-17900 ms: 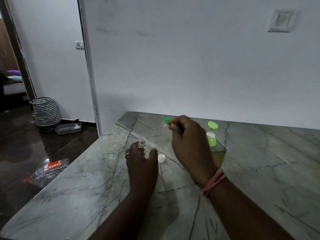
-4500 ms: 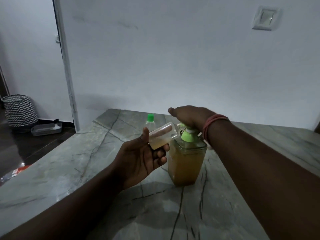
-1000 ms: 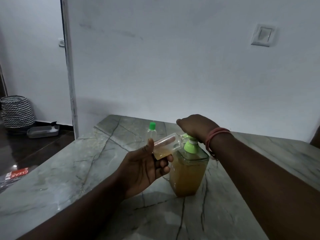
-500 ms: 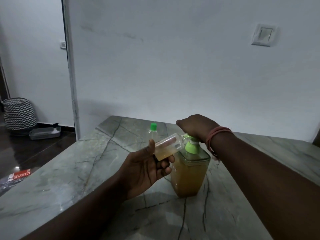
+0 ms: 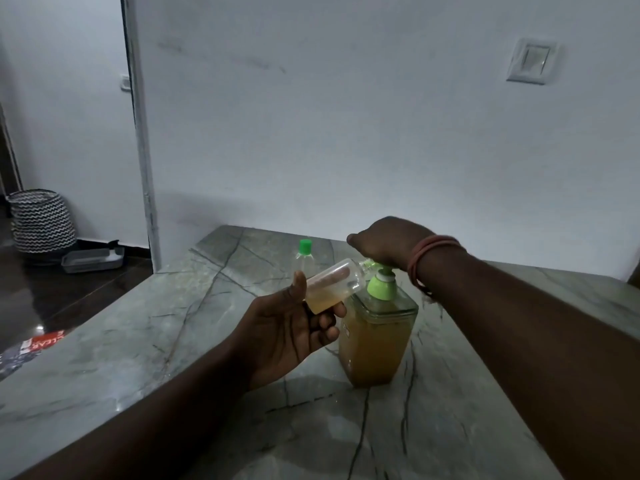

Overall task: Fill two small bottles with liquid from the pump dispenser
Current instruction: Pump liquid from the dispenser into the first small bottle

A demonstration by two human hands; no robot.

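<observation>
At the pump dispenser (image 5: 375,336), the left hand (image 5: 287,332) grips a tilted small bottle (image 5: 334,284), mouth toward the spout.

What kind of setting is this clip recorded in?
Most likely a home interior: a marble-patterned countertop against a plain white wall with a light switch, and a woven zigzag basket on a dark glossy floor past the doorway.

Left hand (image 5: 287,327) curled, right hand (image 5: 388,242) pressing down

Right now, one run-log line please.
left hand: holds tilted small bottle | right hand: presses pump dispenser | capped bottle: standing behind
</observation>
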